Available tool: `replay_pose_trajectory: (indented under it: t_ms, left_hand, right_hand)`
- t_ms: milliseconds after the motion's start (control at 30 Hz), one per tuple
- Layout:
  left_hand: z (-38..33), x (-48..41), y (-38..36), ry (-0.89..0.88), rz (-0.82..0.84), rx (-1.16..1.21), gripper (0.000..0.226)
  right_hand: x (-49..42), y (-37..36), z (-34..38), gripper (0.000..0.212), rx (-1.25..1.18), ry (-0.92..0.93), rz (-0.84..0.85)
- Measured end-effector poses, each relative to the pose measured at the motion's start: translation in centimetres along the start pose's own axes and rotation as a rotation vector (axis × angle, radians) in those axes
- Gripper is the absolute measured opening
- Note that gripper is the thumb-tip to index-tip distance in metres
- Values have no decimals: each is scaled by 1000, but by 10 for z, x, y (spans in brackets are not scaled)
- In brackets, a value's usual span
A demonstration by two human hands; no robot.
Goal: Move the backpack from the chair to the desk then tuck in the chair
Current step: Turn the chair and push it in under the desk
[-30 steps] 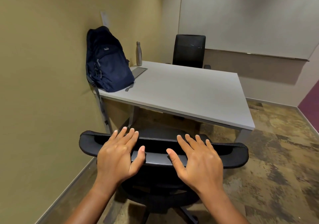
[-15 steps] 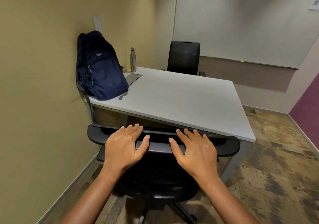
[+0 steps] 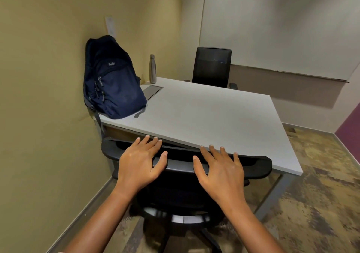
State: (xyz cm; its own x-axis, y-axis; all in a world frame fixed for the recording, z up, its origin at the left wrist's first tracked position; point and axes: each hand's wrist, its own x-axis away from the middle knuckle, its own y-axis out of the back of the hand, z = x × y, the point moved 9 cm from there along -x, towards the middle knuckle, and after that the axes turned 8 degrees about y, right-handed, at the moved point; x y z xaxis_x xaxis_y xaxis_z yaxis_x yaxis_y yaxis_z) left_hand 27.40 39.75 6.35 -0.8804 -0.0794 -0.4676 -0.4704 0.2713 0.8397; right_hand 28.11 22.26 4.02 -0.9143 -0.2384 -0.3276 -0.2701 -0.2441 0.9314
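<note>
A dark blue backpack [image 3: 113,83] stands upright on the near left corner of the grey desk [image 3: 214,116], leaning against the yellow wall. A black office chair [image 3: 183,174] stands at the desk's near edge, the top of its backrest touching or just under the desktop. My left hand [image 3: 140,161] and my right hand [image 3: 220,167] lie flat on the top of the backrest, fingers spread and not wrapped around it. The chair's seat is hidden under the desk.
A steel bottle [image 3: 152,68] and a flat grey panel [image 3: 152,92] sit behind the backpack. A second black chair [image 3: 212,66] stands at the desk's far side. The yellow wall [image 3: 48,97] is close on the left; patterned carpet [image 3: 321,194] lies to the right.
The chair has rolled forward under both my hands, from well short of the desk to its near edge. I have moved closer to the desk with it.
</note>
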Motion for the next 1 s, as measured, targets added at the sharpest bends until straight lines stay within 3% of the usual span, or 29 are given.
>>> replay_pose_trajectory:
  t_ms: [233,433,800,1000]
  left_hand:
    - [28,-30,-5,-54,26,60,52]
    - [65,-55,-6,-144,59,105,49]
    - [109,-97,-13,-248,109,201,53]
    - [117,-119,-20,-272,108,251,59]
  right_hand:
    - [-23,-8,24,77,-13,-72,-38]
    - [-37,-9,62,57,44,-221,-86]
    - [-65,-18,101,52,44,-367,-277]
    - [-83,-28,99,57,34,-396,-294]
